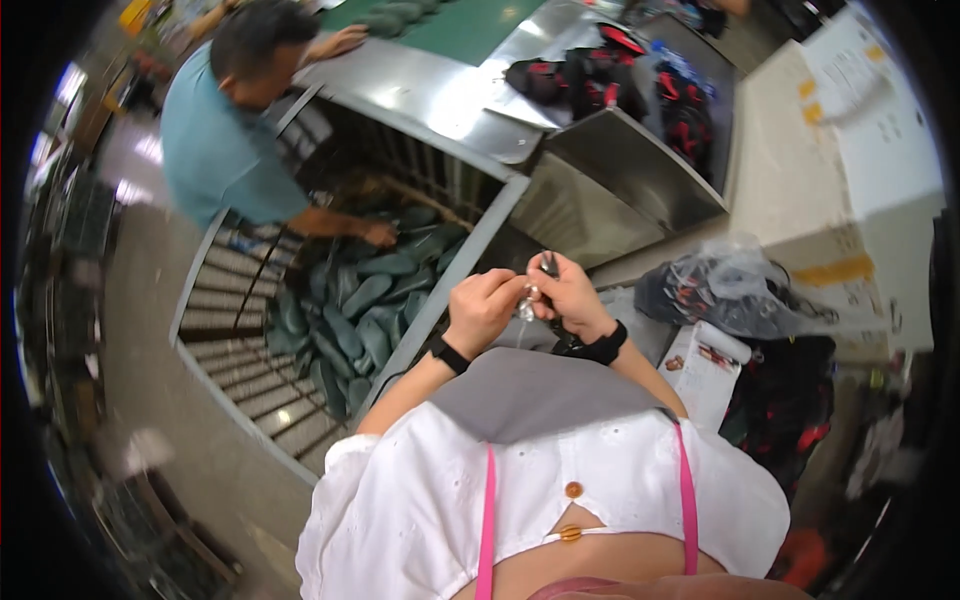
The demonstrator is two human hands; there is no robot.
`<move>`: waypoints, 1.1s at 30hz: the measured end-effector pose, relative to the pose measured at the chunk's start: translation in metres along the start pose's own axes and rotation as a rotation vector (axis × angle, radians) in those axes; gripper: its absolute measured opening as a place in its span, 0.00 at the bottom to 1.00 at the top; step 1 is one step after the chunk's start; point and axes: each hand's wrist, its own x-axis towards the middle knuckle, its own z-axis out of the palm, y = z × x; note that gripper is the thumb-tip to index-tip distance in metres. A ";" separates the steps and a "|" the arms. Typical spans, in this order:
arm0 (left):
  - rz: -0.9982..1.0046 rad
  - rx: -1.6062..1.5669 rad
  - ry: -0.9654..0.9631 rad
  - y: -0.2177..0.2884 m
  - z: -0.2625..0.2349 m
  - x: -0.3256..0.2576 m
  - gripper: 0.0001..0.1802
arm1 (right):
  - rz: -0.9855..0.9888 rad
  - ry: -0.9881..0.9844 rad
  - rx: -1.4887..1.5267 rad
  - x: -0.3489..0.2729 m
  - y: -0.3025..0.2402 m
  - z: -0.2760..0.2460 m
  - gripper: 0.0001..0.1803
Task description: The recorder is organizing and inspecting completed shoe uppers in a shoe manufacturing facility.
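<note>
My left hand and my right hand meet in front of my grey apron, fingertips almost touching. Both are closed in a pinch. Between them is a small shiny, silvery-clear piece, pinched by my left fingers; its kind is too small to tell. A slim dark object sticks up out of my right hand, its lower part hidden by the fingers. Something dark also hangs below the right palm near the wrist.
A metal-barred bin of dark green shoe-sole-shaped pieces stands at left. A co-worker reaches into it. Black-and-red items lie around a metal tray ahead. A plastic bag and white paper are at right.
</note>
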 end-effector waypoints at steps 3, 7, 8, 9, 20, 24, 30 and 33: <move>0.026 0.033 0.060 -0.001 -0.004 -0.009 0.10 | 0.094 -0.084 -0.010 0.003 -0.007 0.005 0.05; 0.097 0.019 0.127 0.004 -0.008 -0.014 0.09 | 0.097 -0.134 -0.095 0.016 0.011 0.013 0.04; 0.055 -0.010 0.119 0.003 -0.007 -0.016 0.06 | 0.045 -0.142 -0.145 0.018 0.014 0.013 0.04; 0.051 -0.011 0.122 0.002 -0.008 -0.017 0.06 | 0.049 -0.143 -0.148 0.018 0.013 0.016 0.04; -0.938 -1.229 -0.162 -0.023 -0.019 -0.024 0.08 | -0.225 -0.152 -0.199 0.003 -0.006 0.023 0.10; -1.011 -1.387 -0.315 -0.013 -0.017 -0.009 0.10 | -0.289 -0.013 -0.387 -0.008 -0.003 0.018 0.05; -1.057 -1.422 -0.426 -0.006 -0.009 -0.005 0.09 | -0.357 0.211 -0.440 -0.033 -0.006 0.017 0.02; -1.029 -1.447 -0.493 0.000 0.009 -0.004 0.08 | -0.551 0.284 -0.488 -0.051 0.008 0.006 0.03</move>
